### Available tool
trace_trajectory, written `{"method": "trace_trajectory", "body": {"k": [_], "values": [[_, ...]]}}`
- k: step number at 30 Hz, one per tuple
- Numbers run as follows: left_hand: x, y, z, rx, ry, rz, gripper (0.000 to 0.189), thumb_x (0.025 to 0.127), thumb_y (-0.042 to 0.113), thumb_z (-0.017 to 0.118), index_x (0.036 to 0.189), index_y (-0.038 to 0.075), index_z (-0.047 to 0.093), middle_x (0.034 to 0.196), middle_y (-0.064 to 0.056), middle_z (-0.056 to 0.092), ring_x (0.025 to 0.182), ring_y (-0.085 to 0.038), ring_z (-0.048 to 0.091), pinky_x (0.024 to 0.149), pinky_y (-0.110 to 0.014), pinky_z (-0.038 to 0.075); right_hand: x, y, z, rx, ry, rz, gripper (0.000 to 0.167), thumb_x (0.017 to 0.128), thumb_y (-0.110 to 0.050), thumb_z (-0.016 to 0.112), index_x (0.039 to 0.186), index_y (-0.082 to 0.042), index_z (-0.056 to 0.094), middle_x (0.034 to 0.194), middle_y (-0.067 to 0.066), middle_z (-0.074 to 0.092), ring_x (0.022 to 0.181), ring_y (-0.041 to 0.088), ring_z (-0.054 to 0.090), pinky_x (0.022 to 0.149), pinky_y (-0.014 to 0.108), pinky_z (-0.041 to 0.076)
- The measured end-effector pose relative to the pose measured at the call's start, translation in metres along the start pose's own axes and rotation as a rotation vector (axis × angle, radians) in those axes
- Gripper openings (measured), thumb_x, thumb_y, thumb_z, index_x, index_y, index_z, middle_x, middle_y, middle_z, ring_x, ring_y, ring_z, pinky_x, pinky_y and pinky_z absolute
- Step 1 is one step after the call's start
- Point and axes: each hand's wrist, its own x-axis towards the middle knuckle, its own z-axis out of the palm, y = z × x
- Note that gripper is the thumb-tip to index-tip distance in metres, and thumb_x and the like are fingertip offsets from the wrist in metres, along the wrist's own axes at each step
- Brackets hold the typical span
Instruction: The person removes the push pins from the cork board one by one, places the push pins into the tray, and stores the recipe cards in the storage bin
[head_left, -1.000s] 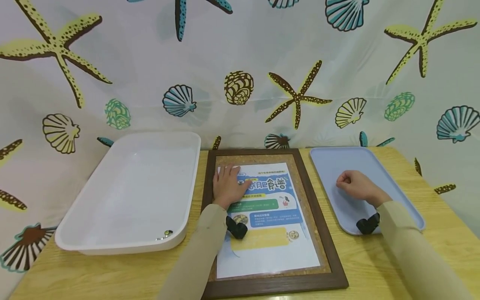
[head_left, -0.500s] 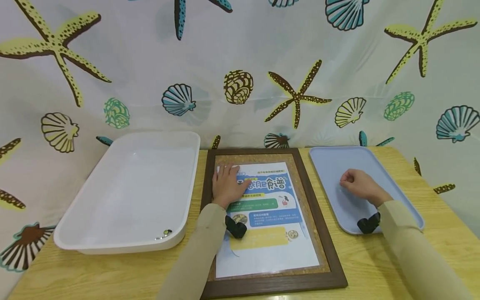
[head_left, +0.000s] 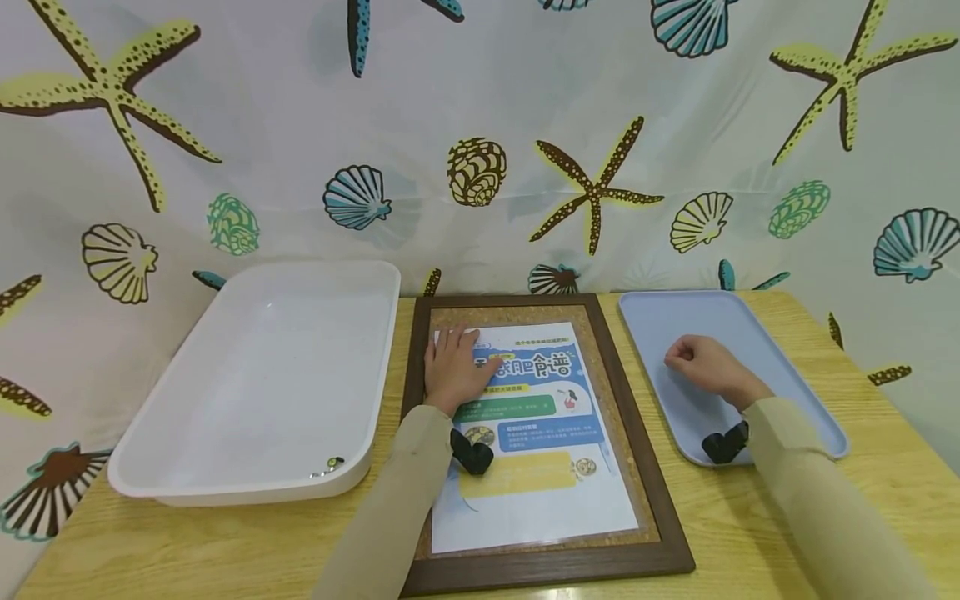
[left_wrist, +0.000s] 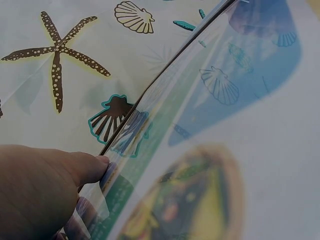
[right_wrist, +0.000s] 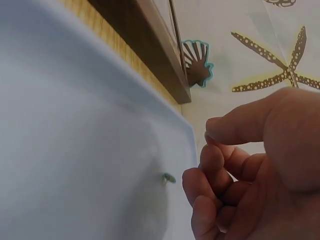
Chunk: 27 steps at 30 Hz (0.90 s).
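My left hand [head_left: 452, 372] lies with extended fingers on the upper left of a printed poster [head_left: 540, 521], which sits on a brown-framed corkboard [head_left: 672, 533]. Its thumb [left_wrist: 90, 167] shows beside the glossy, reflective sheet in the left wrist view. Over the pale blue tray [head_left: 667, 312] is my right hand [head_left: 708, 367], fingers curled, thumb and index tips brought together. No object shows between those fingertips. Near them in the right wrist view, a tiny green piece, possibly a pushpin [right_wrist: 169, 178], is seen against the tray; the head view does not show it.
A large white basin [head_left: 255, 375] stands left of the corkboard, with a small yellow-green and black item [head_left: 334, 462] and tiny clear bits in its near right corner. Behind the wooden table [head_left: 247, 550] hangs a cloth [head_left: 420, 100] printed with starfish and shells.
My right hand shifts slightly right, then back left over the tray; the gap between thumb and index finger visible half a second ago has closed. My left hand stays on the poster.
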Motion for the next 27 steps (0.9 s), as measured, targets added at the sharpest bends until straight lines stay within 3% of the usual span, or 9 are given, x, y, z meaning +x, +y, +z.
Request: {"method": "trace_trajectory", "body": {"k": [16, 27], "values": [[0.0, -0.005, -0.002, 0.002, -0.001, -0.011, 0.066, 0.092, 0.046, 0.057, 0.145, 0.011, 0.042, 0.158, -0.01, 0.027, 0.149, -0.032, 0.011, 0.12, -0.051, 0.004, 0.013, -0.038, 0.025, 0.042, -0.072, -0.095, 0.025, 0.096, -0.017, 0.053, 0.1, 0.005, 0.066, 0.077, 0.005, 0.055, 0.067, 0.016, 0.044, 0.061, 0.028, 0.036], [-0.002, -0.001, -0.002, 0.008, 0.0, -0.004, 0.065, 0.092, 0.045, 0.058, 0.145, 0.011, 0.042, 0.158, -0.01, 0.027, 0.149, -0.032, 0.012, 0.12, -0.051, 0.005, 0.018, -0.047, 0.034, -0.004, -0.14, -0.149, 0.025, 0.094, -0.016, 0.058, 0.107, 0.004, 0.067, 0.098, 0.014, 0.067, 0.077, 0.018, 0.053, 0.066, 0.028, 0.044]]}}
